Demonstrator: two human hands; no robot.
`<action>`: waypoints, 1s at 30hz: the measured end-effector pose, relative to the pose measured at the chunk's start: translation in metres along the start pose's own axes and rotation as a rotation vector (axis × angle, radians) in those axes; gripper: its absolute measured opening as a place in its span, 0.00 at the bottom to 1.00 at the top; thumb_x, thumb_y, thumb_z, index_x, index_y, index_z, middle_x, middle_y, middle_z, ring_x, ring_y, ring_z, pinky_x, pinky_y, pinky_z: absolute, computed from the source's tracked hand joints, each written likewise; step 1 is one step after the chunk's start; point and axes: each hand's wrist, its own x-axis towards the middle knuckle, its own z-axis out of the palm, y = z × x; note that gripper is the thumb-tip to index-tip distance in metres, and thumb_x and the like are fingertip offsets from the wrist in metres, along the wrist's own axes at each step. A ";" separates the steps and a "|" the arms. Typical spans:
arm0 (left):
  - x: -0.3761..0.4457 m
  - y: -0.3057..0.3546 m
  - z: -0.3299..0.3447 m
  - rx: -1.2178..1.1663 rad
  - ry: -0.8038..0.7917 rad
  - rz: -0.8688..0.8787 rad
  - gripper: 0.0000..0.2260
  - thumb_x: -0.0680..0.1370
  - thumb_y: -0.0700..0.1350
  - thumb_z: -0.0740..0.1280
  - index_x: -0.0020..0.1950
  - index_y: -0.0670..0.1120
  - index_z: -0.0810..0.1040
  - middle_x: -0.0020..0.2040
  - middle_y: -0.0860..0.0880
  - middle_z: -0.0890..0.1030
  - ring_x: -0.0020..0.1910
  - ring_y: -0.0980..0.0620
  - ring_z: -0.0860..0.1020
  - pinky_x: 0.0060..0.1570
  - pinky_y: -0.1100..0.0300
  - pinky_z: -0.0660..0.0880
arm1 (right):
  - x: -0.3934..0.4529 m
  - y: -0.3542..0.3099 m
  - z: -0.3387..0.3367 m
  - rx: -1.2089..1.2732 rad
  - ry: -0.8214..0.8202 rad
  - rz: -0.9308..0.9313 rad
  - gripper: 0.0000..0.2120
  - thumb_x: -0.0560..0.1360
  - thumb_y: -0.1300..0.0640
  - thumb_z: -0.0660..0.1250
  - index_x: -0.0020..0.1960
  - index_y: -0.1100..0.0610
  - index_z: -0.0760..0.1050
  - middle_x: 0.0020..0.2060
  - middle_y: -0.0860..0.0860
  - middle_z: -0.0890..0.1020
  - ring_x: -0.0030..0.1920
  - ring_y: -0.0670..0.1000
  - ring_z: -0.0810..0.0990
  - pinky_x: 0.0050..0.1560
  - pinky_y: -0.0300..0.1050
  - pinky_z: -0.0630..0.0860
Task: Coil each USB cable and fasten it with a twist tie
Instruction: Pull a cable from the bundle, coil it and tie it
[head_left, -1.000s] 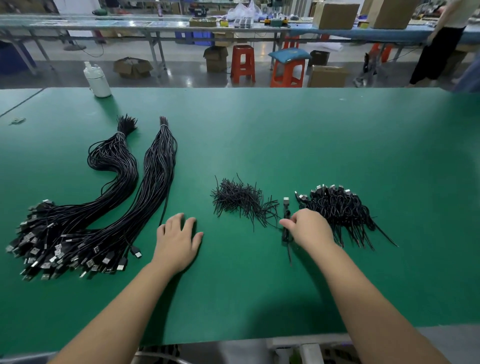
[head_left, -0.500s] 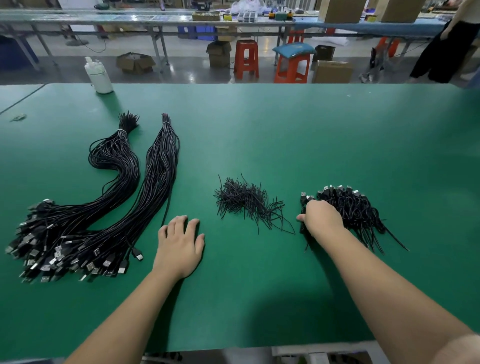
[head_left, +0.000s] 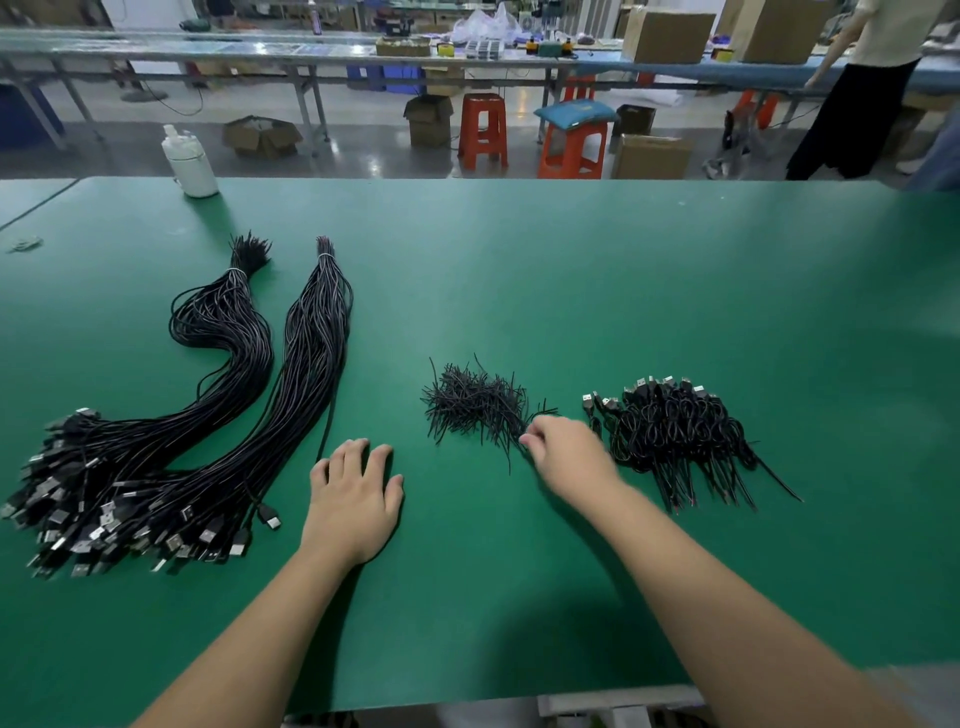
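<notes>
Two long bundles of uncoiled black USB cables (head_left: 218, 441) lie on the left of the green table (head_left: 571, 291), plugs toward me. A loose heap of black twist ties (head_left: 475, 402) sits in the middle. A pile of coiled, tied cables (head_left: 675, 426) lies on the right. My left hand (head_left: 356, 493) rests flat on the table beside the cable plugs, fingers straight. My right hand (head_left: 566, 452) is at the near right edge of the twist ties, its fingers curled and pinching at a tie; the hand is motion-blurred.
A white plastic bottle (head_left: 189, 161) stands at the table's far left edge. Beyond the table are orange stools (head_left: 483, 130), cardboard boxes (head_left: 652, 156), a long workbench and a standing person (head_left: 862, 88) at the far right.
My right hand set a coiled cable against the right pile, let go, then moved left to the twist ties. My left hand has stayed flat in place.
</notes>
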 end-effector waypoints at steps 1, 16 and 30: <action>0.000 0.001 -0.001 0.008 0.005 0.000 0.23 0.81 0.58 0.49 0.72 0.51 0.67 0.72 0.45 0.67 0.73 0.45 0.61 0.70 0.46 0.57 | -0.004 -0.007 0.012 0.090 0.006 -0.004 0.11 0.82 0.52 0.61 0.53 0.55 0.79 0.46 0.49 0.82 0.46 0.51 0.79 0.48 0.47 0.77; -0.002 0.000 -0.019 -0.351 0.128 -0.327 0.17 0.75 0.45 0.68 0.63 0.42 0.76 0.69 0.37 0.65 0.68 0.38 0.62 0.65 0.43 0.66 | -0.044 -0.009 0.091 0.265 0.191 -0.085 0.08 0.82 0.52 0.60 0.49 0.52 0.76 0.43 0.43 0.73 0.43 0.44 0.73 0.46 0.42 0.74; 0.019 -0.019 -0.052 -0.276 -0.309 -0.072 0.14 0.76 0.36 0.60 0.51 0.48 0.82 0.52 0.47 0.83 0.50 0.48 0.80 0.50 0.61 0.75 | -0.044 -0.009 0.093 0.257 0.208 -0.093 0.08 0.82 0.52 0.60 0.48 0.52 0.76 0.42 0.43 0.73 0.44 0.44 0.73 0.46 0.40 0.73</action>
